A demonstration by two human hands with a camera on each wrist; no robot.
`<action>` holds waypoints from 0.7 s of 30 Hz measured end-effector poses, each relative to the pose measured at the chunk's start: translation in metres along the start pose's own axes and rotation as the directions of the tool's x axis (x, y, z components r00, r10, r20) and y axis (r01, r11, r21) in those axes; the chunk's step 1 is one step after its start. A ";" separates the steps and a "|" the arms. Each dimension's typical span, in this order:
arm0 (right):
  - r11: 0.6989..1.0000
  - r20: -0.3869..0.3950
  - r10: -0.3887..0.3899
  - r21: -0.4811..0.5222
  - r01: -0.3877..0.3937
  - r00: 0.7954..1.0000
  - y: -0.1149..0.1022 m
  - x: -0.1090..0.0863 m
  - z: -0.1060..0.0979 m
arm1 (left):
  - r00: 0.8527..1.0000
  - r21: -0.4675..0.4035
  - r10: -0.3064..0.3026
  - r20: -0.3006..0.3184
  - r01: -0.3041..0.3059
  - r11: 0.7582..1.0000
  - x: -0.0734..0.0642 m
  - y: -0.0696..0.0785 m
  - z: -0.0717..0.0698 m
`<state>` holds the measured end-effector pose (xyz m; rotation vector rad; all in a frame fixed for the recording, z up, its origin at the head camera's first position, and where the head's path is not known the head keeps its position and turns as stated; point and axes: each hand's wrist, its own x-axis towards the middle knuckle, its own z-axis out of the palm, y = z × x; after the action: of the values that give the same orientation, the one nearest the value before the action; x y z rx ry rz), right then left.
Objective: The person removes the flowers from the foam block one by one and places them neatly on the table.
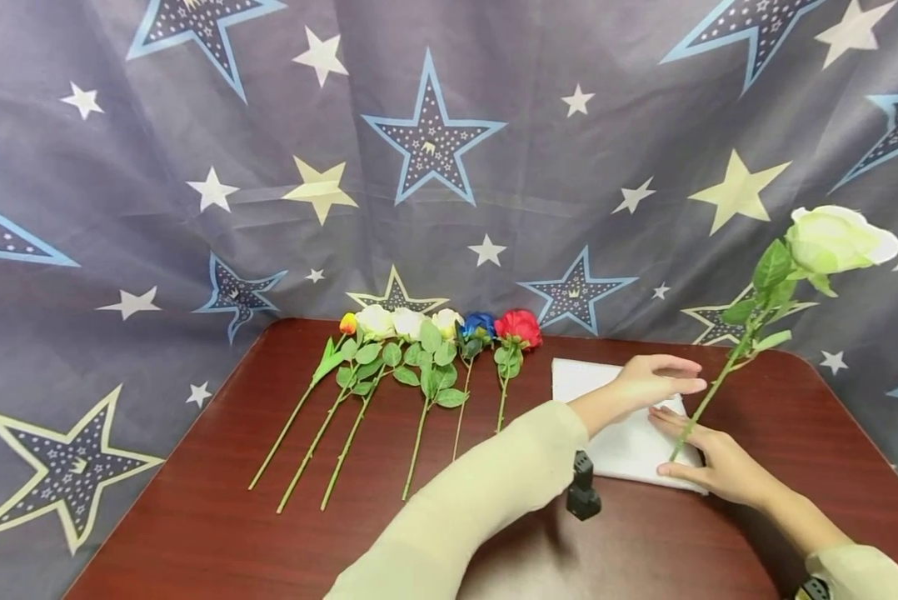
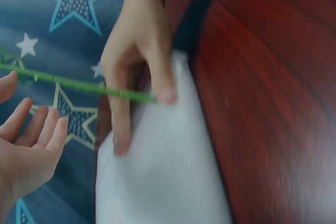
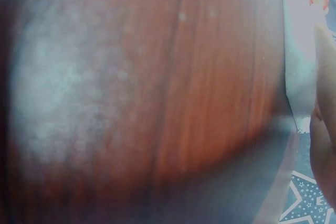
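Note:
A white rose (image 1: 831,242) with a long green stem leans to the right, the lower end of its stem at a white foam block (image 1: 629,446). My left hand (image 1: 640,387) is held above the block with its fingers extended towards the stem; in the left wrist view the left hand (image 2: 29,153) appears apart from the green stem (image 2: 63,81). My right hand (image 1: 730,462) rests on the block's right side, thumb and fingers spread around the stem's foot. The left wrist view shows the right thumb by the stem's end. Whether the stem goes into the foam cannot be told.
Left of the block lie a yellow-orange tulip (image 1: 347,323), several white roses (image 1: 374,321), a blue rose (image 1: 479,325) and a red rose (image 1: 519,327), stems towards me. All are on a dark red wooden table (image 1: 217,500). A star-patterned curtain (image 1: 524,208) hangs behind.

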<state>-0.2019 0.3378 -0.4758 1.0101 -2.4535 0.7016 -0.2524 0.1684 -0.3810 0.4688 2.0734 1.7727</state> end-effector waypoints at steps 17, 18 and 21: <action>0.993 0.003 0.117 -0.024 -0.117 0.993 -0.002 -0.004 -0.001 | 0.996 0.083 0.022 -0.083 -0.015 0.996 -0.009 0.008 0.028; 0.993 0.002 0.119 -0.021 -0.119 0.993 -0.003 -0.004 -0.001 | 0.996 0.074 0.034 -0.088 -0.027 0.997 -0.010 0.007 0.027; 0.992 -0.001 0.121 -0.017 -0.121 0.993 -0.003 -0.004 0.000 | 0.994 0.032 0.060 -0.095 -0.058 0.998 -0.011 0.005 0.024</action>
<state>-0.1969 0.3379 -0.4772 0.8602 -2.5328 0.7177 -0.2305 0.1848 -0.3789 0.4665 2.1744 1.8338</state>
